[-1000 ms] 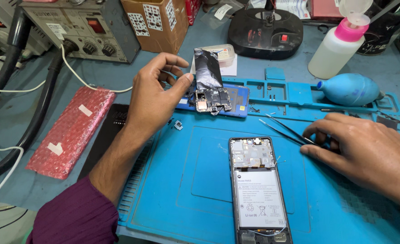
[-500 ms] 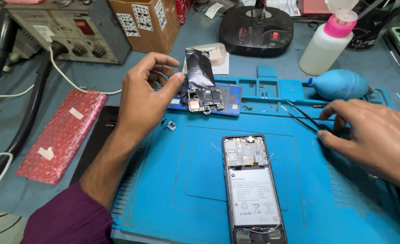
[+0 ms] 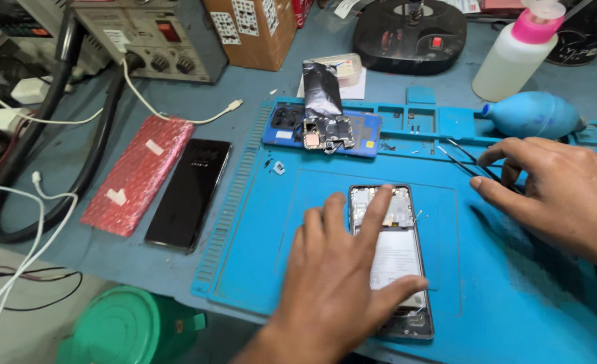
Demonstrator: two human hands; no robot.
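On the blue repair mat [image 3: 514, 296], the opened phone [image 3: 396, 259] lies flat beneath the left hand [image 3: 342, 286], whose fingers are spread and pressing on it, gripping nothing. It is probably stiff, light and fragile inside; best held by its edges. The right hand [image 3: 561, 195] pinches thin black tweezers [image 3: 467, 162] at the fingertips.

Blue mat [image 3: 514, 303] — red bubble-wrap pouch [image 3: 140, 172], pink-capped white bottle [image 3: 514, 47].

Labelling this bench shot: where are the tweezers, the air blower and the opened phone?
tweezers [image 3: 461, 156]: head view, on the thin black arms.
air blower [image 3: 531, 115]: head view, middle of the blue bulb.
opened phone [image 3: 398, 256]: head view, on the white battery.
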